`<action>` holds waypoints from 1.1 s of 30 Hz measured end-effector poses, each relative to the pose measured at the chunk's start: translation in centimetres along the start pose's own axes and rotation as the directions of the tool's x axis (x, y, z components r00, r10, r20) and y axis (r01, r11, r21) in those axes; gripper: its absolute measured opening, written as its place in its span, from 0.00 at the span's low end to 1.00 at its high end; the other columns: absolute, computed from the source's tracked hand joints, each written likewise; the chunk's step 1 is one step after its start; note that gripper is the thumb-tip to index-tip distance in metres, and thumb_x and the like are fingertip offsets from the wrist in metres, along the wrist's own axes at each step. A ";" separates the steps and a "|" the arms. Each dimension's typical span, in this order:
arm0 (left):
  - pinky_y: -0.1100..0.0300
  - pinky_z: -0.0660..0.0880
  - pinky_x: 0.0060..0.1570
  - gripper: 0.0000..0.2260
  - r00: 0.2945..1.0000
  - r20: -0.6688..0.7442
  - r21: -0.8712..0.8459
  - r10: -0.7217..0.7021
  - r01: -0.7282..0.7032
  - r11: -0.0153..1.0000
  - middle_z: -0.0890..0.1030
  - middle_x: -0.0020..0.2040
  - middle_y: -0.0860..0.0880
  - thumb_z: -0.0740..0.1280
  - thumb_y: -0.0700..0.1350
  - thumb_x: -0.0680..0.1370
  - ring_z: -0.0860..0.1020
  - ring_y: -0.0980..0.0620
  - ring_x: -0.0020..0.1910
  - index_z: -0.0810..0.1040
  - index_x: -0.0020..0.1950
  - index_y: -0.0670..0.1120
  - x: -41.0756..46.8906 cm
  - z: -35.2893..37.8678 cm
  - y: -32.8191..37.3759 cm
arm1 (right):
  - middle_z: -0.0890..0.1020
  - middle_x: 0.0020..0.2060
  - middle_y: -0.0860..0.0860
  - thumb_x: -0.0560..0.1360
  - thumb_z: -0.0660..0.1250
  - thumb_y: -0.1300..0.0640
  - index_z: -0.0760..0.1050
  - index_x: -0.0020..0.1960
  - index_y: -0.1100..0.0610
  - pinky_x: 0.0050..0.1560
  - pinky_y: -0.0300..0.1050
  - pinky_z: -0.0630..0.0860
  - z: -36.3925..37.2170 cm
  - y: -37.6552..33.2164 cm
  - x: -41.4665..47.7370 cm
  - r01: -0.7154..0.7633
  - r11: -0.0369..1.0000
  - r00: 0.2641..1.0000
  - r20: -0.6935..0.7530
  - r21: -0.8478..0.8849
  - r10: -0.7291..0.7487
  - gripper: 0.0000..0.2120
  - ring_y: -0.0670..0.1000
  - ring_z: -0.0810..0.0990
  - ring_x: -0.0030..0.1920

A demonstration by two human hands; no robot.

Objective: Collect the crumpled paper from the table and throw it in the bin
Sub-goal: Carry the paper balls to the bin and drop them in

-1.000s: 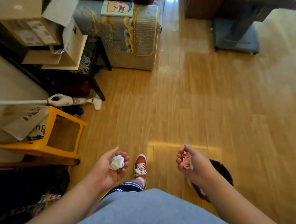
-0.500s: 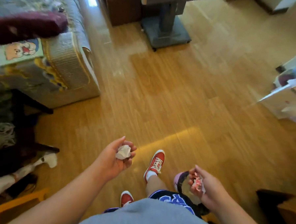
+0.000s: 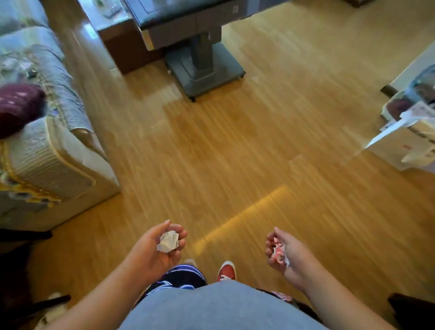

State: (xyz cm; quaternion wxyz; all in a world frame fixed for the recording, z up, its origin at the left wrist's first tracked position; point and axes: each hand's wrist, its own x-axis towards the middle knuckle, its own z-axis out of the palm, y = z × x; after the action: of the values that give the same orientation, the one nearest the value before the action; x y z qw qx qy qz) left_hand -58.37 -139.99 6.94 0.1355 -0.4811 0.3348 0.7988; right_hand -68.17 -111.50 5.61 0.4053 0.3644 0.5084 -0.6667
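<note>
Two hands curled: left hand (image 3: 154, 249) holds white paper ball (image 3: 168, 241), right hand (image 3: 288, 259) pink-white wad (image 3: 278, 250); box (image 3: 411, 149) contents blurred.

Floor: wood-look planks (image 3: 249, 154), glossy, with one bright strip of light (image 3: 246, 211) running diagonally across the lower middle.

Left edge: sofa (image 3: 50, 161) under a quilted beige-and-grey cover with yellow patterning. A maroon cushion (image 3: 10, 108) lies on it, blurred.

Top centre: grey table (image 3: 194, 9) on a single pedestal with a flat square base (image 3: 203, 75) resting on the floor. Just behind and left of it, a low brown cabinet (image 3: 122, 46) with a reflective top; small items on it are too blurred to identify.

Right edge: white box (image 3: 414, 147) full of mixed items, with a white sheet (image 3: 387, 133) jutting out towards the floor.

Bottom right corner: dark object (image 3: 417, 316), not identifiable.
</note>
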 end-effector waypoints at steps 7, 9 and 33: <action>0.61 0.75 0.25 0.14 0.999 0.010 0.105 -0.050 0.049 0.993 0.84 0.38 0.44 0.65 0.50 0.76 0.81 0.51 0.30 0.84 0.36 0.44 7.6 5.8 8.0 | 0.75 0.26 0.50 0.80 0.59 0.52 0.72 0.38 0.57 0.19 0.34 0.68 3.9 -10.3 5.1 0.070 0.994 0.997 0.012 0.085 -0.071 0.15 0.46 0.73 0.22; 0.61 0.75 0.25 0.14 0.997 0.035 0.158 -0.074 0.068 0.985 0.84 0.38 0.44 0.65 0.50 0.76 0.81 0.51 0.30 0.84 0.36 0.45 10.4 8.5 10.6 | 0.74 0.27 0.51 0.80 0.59 0.52 0.72 0.38 0.57 0.19 0.34 0.68 4.0 -13.0 6.3 0.087 0.989 0.996 -0.033 0.120 -0.084 0.15 0.46 0.73 0.22; 0.65 0.74 0.26 0.13 0.774 0.250 0.878 -0.582 0.073 0.474 0.82 0.37 0.47 0.62 0.49 0.77 0.80 0.53 0.29 0.80 0.36 0.46 22.0 61.8 1.3 | 0.77 0.30 0.53 0.79 0.61 0.52 0.75 0.45 0.60 0.26 0.40 0.68 -22.3 -17.9 3.4 0.351 0.480 0.870 -0.470 0.804 0.150 0.12 0.49 0.73 0.29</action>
State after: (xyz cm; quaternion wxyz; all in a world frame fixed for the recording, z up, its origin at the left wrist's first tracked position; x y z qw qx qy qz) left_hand -112.00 -102.21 7.88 0.5881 -0.1801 0.5168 0.5955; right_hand -84.18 -87.61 4.52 -0.0171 0.6393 0.2042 -0.7412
